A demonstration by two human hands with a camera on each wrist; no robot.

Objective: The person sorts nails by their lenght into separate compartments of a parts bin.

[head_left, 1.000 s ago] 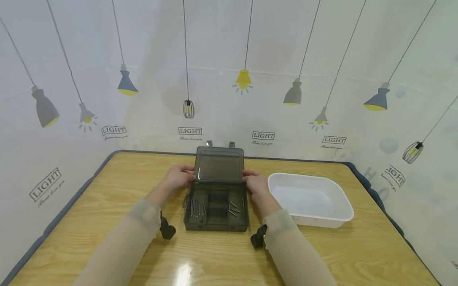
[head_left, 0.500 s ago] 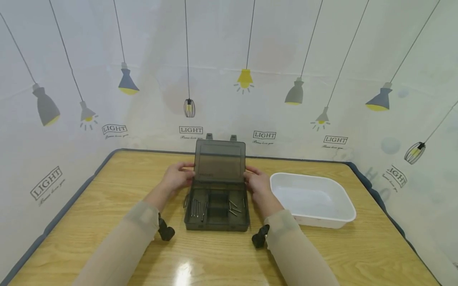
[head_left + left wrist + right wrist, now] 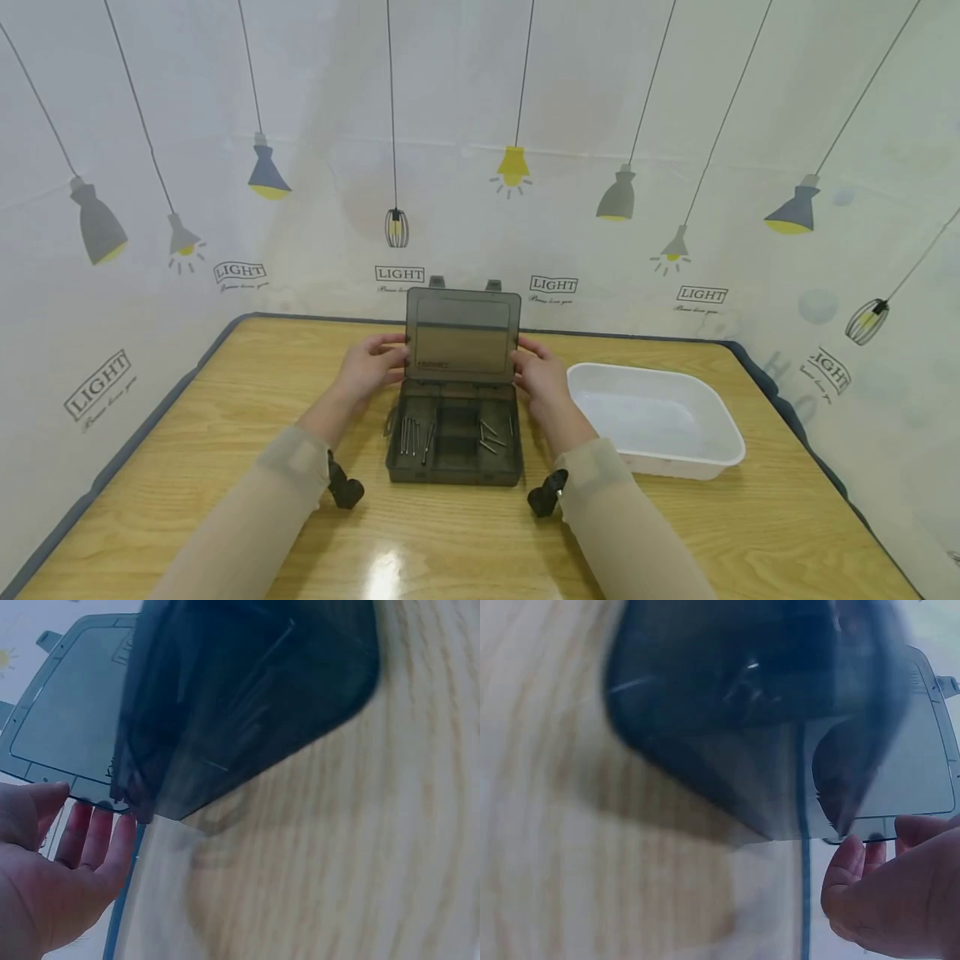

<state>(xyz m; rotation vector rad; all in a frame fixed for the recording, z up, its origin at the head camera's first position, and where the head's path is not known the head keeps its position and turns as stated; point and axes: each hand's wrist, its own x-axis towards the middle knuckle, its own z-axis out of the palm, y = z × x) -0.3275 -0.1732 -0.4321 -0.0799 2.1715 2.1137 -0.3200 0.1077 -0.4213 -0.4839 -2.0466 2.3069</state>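
A translucent dark grey plastic box [image 3: 454, 477] stands on the table, its hinged lid [image 3: 463, 333] raised almost upright at the back with two latches on top. My left hand [image 3: 363, 372] pinches the lid's left edge between thumb and fingers, also plain in the left wrist view. At the right edge, the thumb and fingers of my right hand [image 3: 545, 383] hold the lid the same way. Thin metal rods [image 3: 410, 437] lie in the left compartment, and several shorter metal pieces [image 3: 489, 437] are in the right one. Their exact kind is too small to tell.
To the right of the box, close to my right forearm, is a white plastic tray [image 3: 652, 467]. The wooden table [image 3: 247, 392] ends at a dark edge [image 3: 330, 318] before a lamp-printed cloth wall [image 3: 465, 183] close behind the lid.
Both hands have tilted the lid up from leaning back to nearly upright, so it looks taller. The box base, its metal pieces and the white tray have stayed in place.
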